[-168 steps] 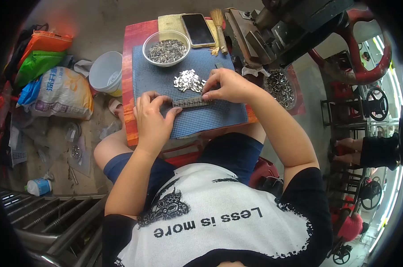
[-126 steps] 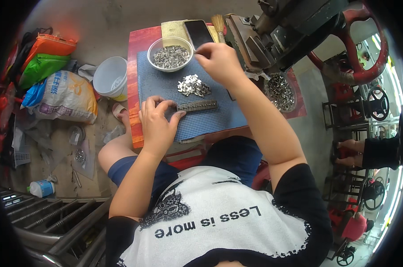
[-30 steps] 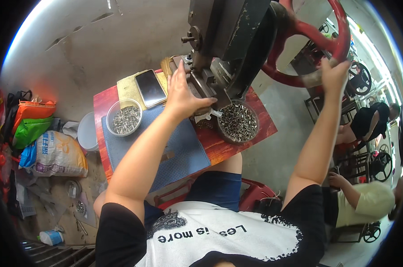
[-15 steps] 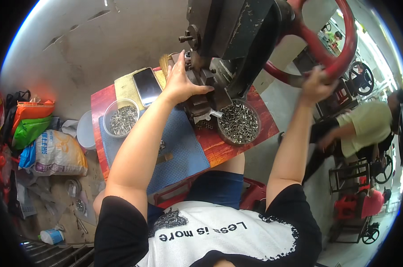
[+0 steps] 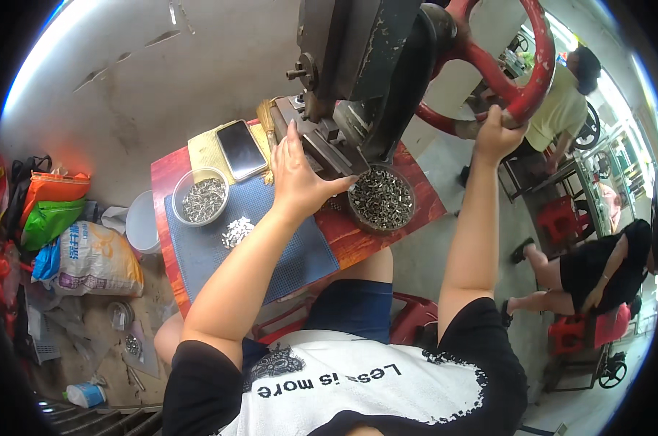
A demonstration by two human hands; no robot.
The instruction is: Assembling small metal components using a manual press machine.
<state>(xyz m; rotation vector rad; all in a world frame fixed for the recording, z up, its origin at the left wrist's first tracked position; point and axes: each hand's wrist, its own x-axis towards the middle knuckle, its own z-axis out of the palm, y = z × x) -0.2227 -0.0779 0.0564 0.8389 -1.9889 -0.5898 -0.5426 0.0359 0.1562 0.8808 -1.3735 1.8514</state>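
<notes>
My right hand point(image 5: 500, 136) is wrapped round the rim of a red handwheel point(image 5: 542, 62) at the upper right. The wheel belongs to a dark metal hand press point(image 5: 351, 54). At the press's base, my left hand point(image 5: 298, 180) is held with thumb and fingers spread, beside a metal die block point(image 5: 335, 154); I see nothing in it. Right of that hand stands a clear round tub point(image 5: 382, 198) full of small shiny metal pieces. Another clear tub point(image 5: 200, 197) with slim silvery pieces sits on the blue mat point(image 5: 198, 261), near a small loose pile of pale pieces point(image 5: 237, 232).
A phone point(image 5: 241, 150) lies on a yellow cloth point(image 5: 204, 149), near a brush point(image 5: 263, 116). Bags and a sack point(image 5: 96, 254) are at the left. At the right, one person point(image 5: 561, 109) is beyond the wheel and another point(image 5: 605, 269) is lower down, near red stools point(image 5: 565, 334).
My left hand has drawn back a little from the die block. My right hand stays on the wheel. The pale pile now shows beside my forearm. People at the right have moved.
</notes>
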